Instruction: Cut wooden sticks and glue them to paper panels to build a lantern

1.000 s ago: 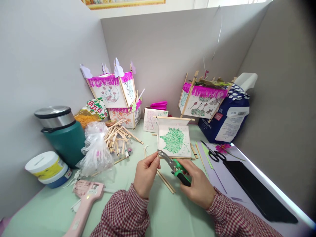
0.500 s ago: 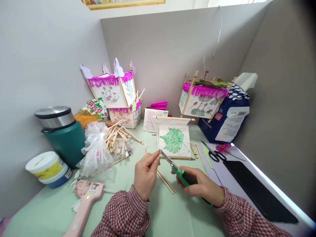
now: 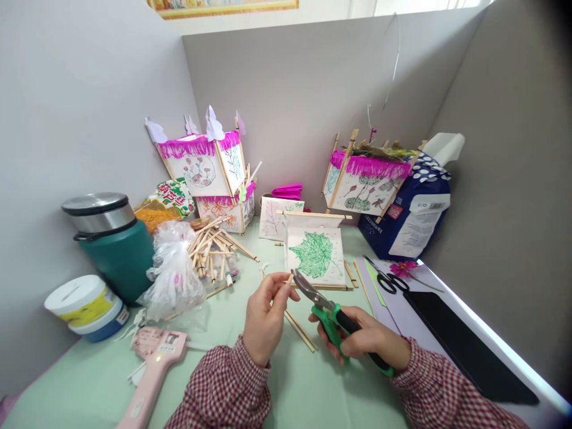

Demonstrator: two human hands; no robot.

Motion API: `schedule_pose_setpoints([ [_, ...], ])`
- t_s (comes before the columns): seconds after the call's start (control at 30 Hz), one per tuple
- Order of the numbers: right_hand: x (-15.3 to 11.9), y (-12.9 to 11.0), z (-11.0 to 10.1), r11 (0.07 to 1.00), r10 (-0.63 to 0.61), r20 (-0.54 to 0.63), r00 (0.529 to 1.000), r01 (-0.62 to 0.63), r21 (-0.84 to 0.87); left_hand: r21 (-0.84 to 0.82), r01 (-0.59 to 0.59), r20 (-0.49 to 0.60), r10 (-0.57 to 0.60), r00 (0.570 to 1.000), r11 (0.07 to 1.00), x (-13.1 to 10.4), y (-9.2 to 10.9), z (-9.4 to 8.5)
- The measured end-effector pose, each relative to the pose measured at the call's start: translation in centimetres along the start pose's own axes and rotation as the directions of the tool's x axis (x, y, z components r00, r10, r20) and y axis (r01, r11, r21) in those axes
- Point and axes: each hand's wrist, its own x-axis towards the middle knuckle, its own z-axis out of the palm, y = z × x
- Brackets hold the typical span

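Left fingers (image 3: 290,285) pinch a small stick (image 3: 291,276); right fingers (image 3: 328,333) grip green-handled pruners (image 3: 331,316), blades by the left fingertips. Beyond the left fingers stands a leaf-drawn panel (image 3: 315,253); below them, two sticks (image 3: 301,331) lie on the worktop (image 3: 313,393).

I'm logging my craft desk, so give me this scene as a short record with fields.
Left hand: pinching a short wooden stick
Right hand: gripping green-and-black cutters
Behind hands: leaf drawing
Left side: teal flask, loose stick pile, pink glue gun
Right side: scissors, pink flower
Rear right: fringed box, blue package
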Motion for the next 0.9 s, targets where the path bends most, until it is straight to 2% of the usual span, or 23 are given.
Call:
schedule_pose_setpoints([
  [0.2,0.0,0.3,0.5,0.947,-0.171,-0.106,0.979,0.134,-0.291,0.034,-0.032,-0.019,0.033,0.999,0.999,0.1,-0.2,0.0],
  [0.27,0.1,0.7,0.6,0.869,-0.271,-0.164,0.949,0.167,-0.466,0.045,-0.040,-0.034,0.041,0.999,0.998,0.1,-0.3,-0.1],
  [0.33,0.2,1.0,0.7,0.750,-0.380,-0.204,0.902,0.172,-0.638,0.049,-0.046,-0.048,0.049,0.998,0.998,0.1,-0.5,-0.1],
  [0.4,0.3,1.0,0.8,0.643,-0.468,-0.211,0.858,0.167,-0.747,0.060,-0.058,-0.065,0.062,0.996,0.997,0.2,-0.5,-0.1],
  [0.53,0.3,1.0,0.8,0.562,-0.518,-0.184,0.835,0.170,-0.810,0.116,-0.075,-0.094,0.086,0.992,0.990,0.3,-0.4,-0.1],
  [0.77,0.0,0.6,0.4,0.607,-0.470,-0.158,0.869,0.187,-0.773,0.143,-0.102,-0.093,0.116,0.989,0.984,0.2,-0.6,-0.3],
  [0.9,-0.1,0.6,0.3,0.600,-0.489,-0.173,0.855,0.186,-0.778,0.179,-0.116,-0.104,0.136,0.985,0.977,0.2,-0.6,-0.4],
])
